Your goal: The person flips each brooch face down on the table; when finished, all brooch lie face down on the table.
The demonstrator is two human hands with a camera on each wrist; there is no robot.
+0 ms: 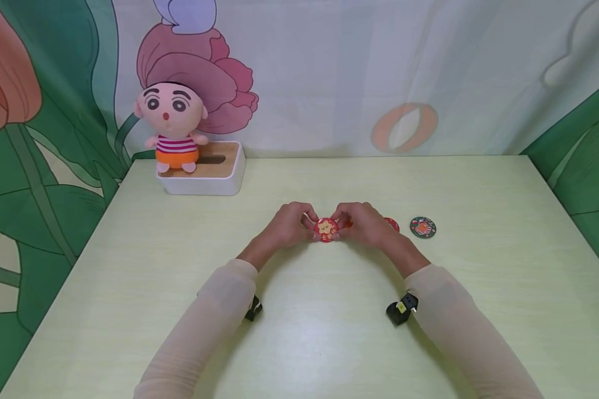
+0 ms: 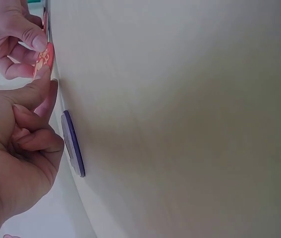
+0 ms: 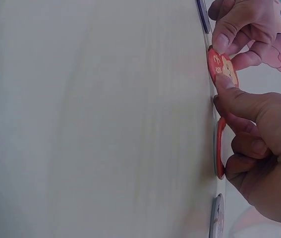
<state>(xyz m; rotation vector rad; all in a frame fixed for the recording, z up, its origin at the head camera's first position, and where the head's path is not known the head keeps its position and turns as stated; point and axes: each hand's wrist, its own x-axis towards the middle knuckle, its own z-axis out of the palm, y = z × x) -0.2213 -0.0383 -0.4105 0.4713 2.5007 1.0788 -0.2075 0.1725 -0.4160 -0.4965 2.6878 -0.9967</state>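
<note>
A small round red disc [image 1: 326, 230] with a gold flower-like figure and lettering is held between both hands, a little above the table. My left hand [image 1: 295, 224] pinches its left edge with thumb and finger. From the other side, my right hand [image 1: 361, 224] pinches the right edge. Below the left hand in the left wrist view lies a purple-edged disc [image 2: 73, 144], which the hand hides in the head view. Another red disc [image 3: 220, 148] lies beside the curled fingers of the right hand, mostly hidden by it in the head view.
Further right on the pale table [image 1: 319, 343] lies a dark round disc [image 1: 423, 227] with a red design. A plush doll [image 1: 176, 127] sits on a white box [image 1: 204, 185] with a wooden top at the back left. Behind the table hangs a printed curtain [image 1: 319, 83].
</note>
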